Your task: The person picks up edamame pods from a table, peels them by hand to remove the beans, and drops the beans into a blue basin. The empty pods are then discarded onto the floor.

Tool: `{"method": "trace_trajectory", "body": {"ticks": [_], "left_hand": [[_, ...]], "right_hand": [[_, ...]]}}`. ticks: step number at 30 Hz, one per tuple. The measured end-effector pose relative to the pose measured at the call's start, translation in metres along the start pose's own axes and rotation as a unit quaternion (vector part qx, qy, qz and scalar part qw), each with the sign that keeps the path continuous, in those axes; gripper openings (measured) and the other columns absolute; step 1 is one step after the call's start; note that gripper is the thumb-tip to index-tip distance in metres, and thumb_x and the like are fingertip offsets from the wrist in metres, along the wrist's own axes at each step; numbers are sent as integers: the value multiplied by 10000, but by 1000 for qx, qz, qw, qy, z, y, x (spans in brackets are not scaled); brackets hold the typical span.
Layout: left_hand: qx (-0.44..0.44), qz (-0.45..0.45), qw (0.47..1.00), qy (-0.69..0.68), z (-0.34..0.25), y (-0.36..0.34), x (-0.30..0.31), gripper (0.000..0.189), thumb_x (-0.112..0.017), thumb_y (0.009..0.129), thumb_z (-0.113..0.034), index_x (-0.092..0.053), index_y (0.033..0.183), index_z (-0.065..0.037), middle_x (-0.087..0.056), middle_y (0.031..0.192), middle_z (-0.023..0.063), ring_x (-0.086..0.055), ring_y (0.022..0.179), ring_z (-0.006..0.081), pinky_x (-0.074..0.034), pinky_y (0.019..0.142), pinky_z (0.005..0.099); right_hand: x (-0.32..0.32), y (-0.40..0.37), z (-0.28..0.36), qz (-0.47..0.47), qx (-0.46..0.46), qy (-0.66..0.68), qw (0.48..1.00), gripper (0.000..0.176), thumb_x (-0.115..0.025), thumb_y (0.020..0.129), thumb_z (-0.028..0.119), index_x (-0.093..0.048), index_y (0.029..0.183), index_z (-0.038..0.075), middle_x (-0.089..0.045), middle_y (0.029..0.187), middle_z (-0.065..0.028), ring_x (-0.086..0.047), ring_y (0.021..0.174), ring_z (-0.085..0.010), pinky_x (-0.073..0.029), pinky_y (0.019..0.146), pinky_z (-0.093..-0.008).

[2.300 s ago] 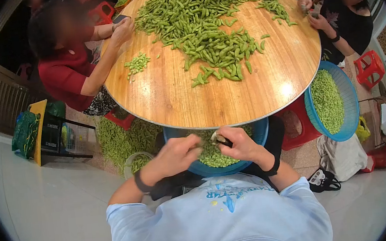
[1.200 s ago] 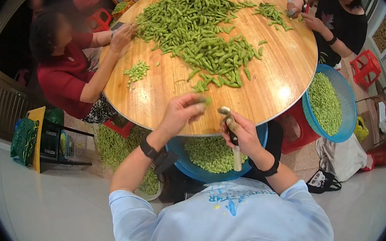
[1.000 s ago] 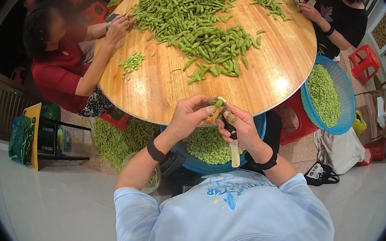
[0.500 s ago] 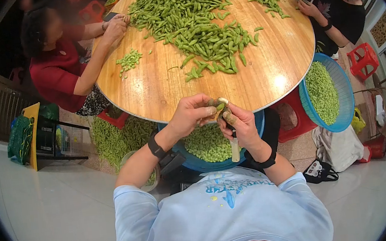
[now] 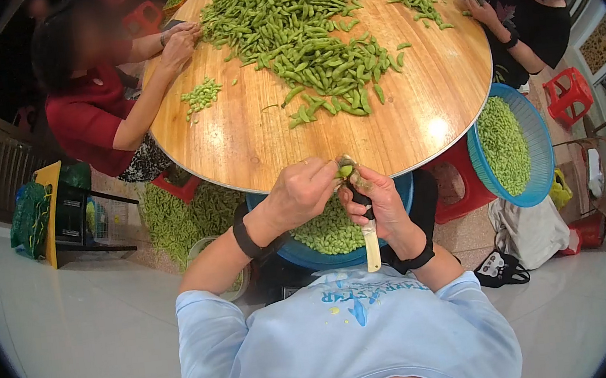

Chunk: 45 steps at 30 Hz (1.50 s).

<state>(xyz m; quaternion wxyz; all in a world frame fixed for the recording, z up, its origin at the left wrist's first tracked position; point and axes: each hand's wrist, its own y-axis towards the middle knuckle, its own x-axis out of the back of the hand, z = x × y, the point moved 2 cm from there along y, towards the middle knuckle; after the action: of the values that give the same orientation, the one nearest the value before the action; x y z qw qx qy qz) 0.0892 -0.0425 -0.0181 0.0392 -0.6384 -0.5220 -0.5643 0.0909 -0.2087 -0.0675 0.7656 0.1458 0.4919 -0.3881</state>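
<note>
My left hand [image 5: 302,191] is closed, its fingertips pinching one side of a green pod [image 5: 345,171]. My right hand [image 5: 379,199] is wrapped round a small tool with a black grip and a pale handle [image 5: 372,247] that points down; its thumb and fingers meet the pod's other side. Both hands are at the near edge of the round wooden table [image 5: 239,140], above a blue basket [image 5: 302,254] of shelled beans [image 5: 328,228]. A big heap of green pods [image 5: 301,34] lies on the table.
Shelled beans [image 5: 202,96] lie near a person in red [image 5: 92,115] at the left. A person in black [image 5: 541,27] sits at the right, by a second blue basket [image 5: 543,164] of beans. Red stools [image 5: 569,96] and floor pods [image 5: 173,221] are around.
My left hand has turned, its fingers curled more tightly at the pod. The tool in my right hand has shifted slightly down, showing more of its handle and black grip.
</note>
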Motion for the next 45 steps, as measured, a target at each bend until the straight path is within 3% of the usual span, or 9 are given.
{"method": "trace_trajectory", "body": {"ticks": [3,5,8,14,15,17,23,39,45], "left_hand": [[39,1,996,-84,1,-6,-4,154,-643,814,-32,-613,945,43,-563,709,79,-584,622,173,-443,538,299],[265,-41,866,-423,7,-18,-20,143,-617,871,-78,-629,948,43,-592,719,22,-564,615,119,-443,534,290],[383,8,791,-477,9,-16,-13,178,-582,916,-113,-629,986,44,-606,768,-11,-546,635,76,-446,545,280],[184,4,964,-191,-1,-17,-19,178,-550,896,-55,-601,1025,56,-589,776,122,-560,613,232,-456,571,318],[186,4,964,-192,-4,-17,-19,178,-550,896,-55,-601,1025,56,-589,776,122,-560,613,232,-456,571,318],[192,-5,958,-214,-13,-17,-17,144,-529,854,-32,-585,971,31,-549,775,191,-556,714,394,-455,614,387],[268,27,931,-245,-10,-21,-11,208,-535,839,-20,-521,1036,47,-583,781,212,-590,705,385,-465,608,399],[129,104,955,-245,-16,-18,0,265,-499,829,30,-380,1066,33,-546,722,187,-572,696,405,-440,591,422],[198,158,925,-284,-18,-32,20,217,-512,826,-8,-412,1016,17,-550,713,197,-573,717,402,-445,595,433]], "right_hand": [[-3,0,-5,-13,4,-8,1000,296,-502,969,153,-534,1237,31,-582,819,-84,-462,532,-97,-365,403,-191],[-1,1,-7,-14,34,-59,998,313,-502,968,157,-527,1252,27,-582,806,-81,-467,533,-93,-365,405,-191],[6,3,-8,-6,58,-100,993,301,-502,966,137,-535,1238,12,-590,804,-70,-475,537,-85,-355,403,-194],[7,4,-3,-116,230,-412,874,254,-557,893,14,-560,1143,-30,-617,820,-60,-546,578,-117,-435,496,-232],[8,8,-2,-116,228,-412,875,254,-557,893,14,-560,1143,-30,-617,820,-60,-546,578,-117,-435,496,-232],[6,10,5,-77,391,-602,692,295,-593,818,-28,-555,1111,-41,-612,809,-121,-581,610,-187,-474,559,-286],[7,6,14,-97,407,-662,622,312,-609,732,-59,-556,1039,-41,-553,766,-156,-570,623,-280,-460,549,-341],[6,1,11,41,176,-547,817,169,-586,749,-9,-582,917,-33,-519,676,-125,-534,579,-255,-429,543,-312],[4,4,10,88,247,-646,717,192,-582,714,24,-583,900,-21,-500,660,-146,-542,573,-271,-421,528,-343]]}}
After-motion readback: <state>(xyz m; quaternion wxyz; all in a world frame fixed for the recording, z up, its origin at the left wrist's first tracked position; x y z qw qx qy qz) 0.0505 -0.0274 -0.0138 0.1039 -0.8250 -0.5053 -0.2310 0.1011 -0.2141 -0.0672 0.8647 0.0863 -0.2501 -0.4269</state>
